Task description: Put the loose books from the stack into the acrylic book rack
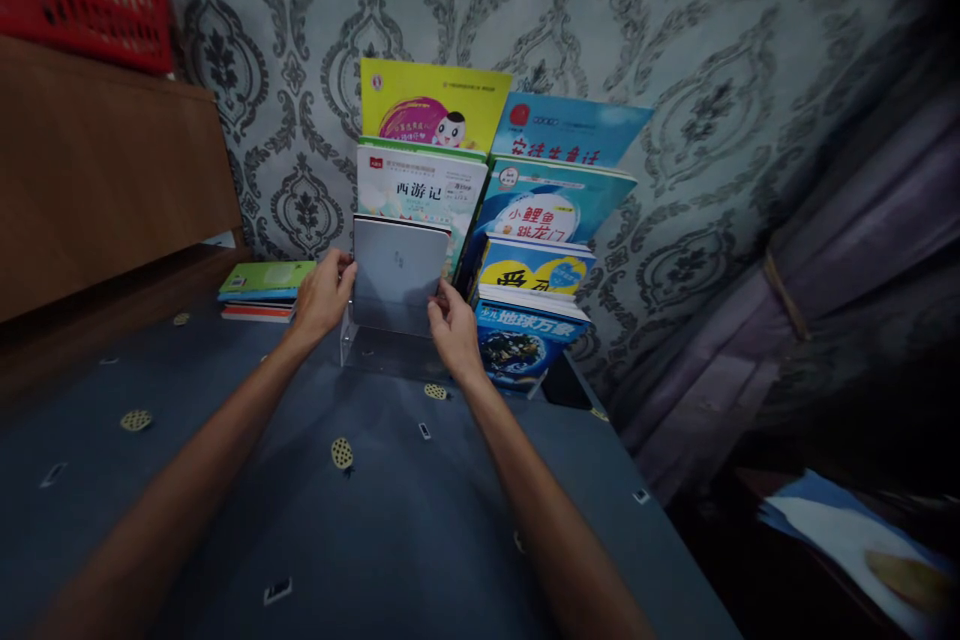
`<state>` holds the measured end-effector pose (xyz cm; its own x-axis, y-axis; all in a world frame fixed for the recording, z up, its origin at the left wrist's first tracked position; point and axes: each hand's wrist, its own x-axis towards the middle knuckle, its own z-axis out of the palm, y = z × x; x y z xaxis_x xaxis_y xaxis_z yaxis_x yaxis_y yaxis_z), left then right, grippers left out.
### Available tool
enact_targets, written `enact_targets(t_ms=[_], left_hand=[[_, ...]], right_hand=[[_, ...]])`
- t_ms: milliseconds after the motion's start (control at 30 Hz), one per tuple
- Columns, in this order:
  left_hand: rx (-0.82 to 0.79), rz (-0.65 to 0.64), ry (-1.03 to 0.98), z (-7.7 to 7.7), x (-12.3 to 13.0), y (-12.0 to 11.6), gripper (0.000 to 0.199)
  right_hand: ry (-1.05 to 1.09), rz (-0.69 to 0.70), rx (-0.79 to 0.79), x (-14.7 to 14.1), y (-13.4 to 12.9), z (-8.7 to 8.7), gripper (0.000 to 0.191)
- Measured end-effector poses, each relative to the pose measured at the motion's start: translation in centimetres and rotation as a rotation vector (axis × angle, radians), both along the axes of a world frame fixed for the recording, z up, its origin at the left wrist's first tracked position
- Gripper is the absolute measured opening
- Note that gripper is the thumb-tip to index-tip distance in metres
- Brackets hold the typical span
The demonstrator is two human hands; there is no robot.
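Observation:
A plain grey book (400, 272) stands upright at the front of a clear stepped book rack (379, 348). My left hand (326, 295) pinches the book's left edge, and my right hand (454, 322) grips its lower right edge. Just behind it rises a white book with Chinese lettering (420, 182), and at the back a yellow book (439, 100). To the right, the rack's other column bears blue books, among them one with an Earth picture (517, 348) in front and a teal one (559, 195) higher up. The lower backs of the rear books are hidden.
Several books (262, 292) lie stacked flat on the left of the dark blue tablecloth (225, 510). A wooden cabinet (112, 180) with a red basket (86, 0) on top borders the left. Patterned wallpaper is behind; a purple curtain (720, 340) hangs right.

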<state>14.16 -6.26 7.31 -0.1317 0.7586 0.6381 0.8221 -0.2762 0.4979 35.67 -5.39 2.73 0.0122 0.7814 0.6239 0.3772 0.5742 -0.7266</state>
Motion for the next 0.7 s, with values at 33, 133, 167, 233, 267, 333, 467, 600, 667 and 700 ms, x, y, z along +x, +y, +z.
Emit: enact_targets(t_ms=[33, 133, 167, 233, 267, 333, 467, 600, 667, 700], left_hand=[[0.004, -0.007, -0.001, -0.04, -0.04, -0.03, 0.026], [0.008, -0.019, 0.0, -0.12, -0.2, -0.11, 0.026], [0.01, -0.02, 0.003, -0.14, -0.26, -0.13, 0.027], [0.015, -0.014, 0.005, -0.18, -0.35, -0.18, 0.027], [0.018, -0.01, 0.004, -0.19, -0.38, -0.2, 0.027], [0.023, -0.01, -0.003, -0.2, -0.41, -0.25, 0.028], [0.024, -0.022, -0.012, -0.14, -0.34, -0.36, 0.028], [0.019, -0.016, -0.015, -0.04, -0.25, -0.51, 0.029], [0.025, -0.014, -0.014, -0.01, -0.24, -0.61, 0.029], [0.033, -0.015, -0.012, 0.0, -0.25, -0.67, 0.029]], right_hand=[[0.002, -0.001, 0.002, 0.0, -0.04, 0.04, 0.05], [0.008, -0.005, 0.016, -0.03, -0.15, 0.13, 0.049], [0.009, -0.007, 0.019, -0.04, -0.18, 0.16, 0.049], [0.006, -0.014, 0.017, -0.01, -0.26, 0.24, 0.049], [0.004, -0.017, 0.014, 0.02, -0.31, 0.3, 0.049], [-0.001, -0.016, 0.012, 0.12, -0.39, 0.43, 0.048], [-0.006, -0.002, 0.012, 0.27, -0.53, 0.67, 0.047], [0.0, -0.014, 0.015, 0.24, -0.61, 0.8, 0.048], [0.003, -0.015, 0.031, 0.24, -0.66, 0.88, 0.048], [0.004, -0.013, 0.038, 0.25, -0.68, 0.92, 0.048]])
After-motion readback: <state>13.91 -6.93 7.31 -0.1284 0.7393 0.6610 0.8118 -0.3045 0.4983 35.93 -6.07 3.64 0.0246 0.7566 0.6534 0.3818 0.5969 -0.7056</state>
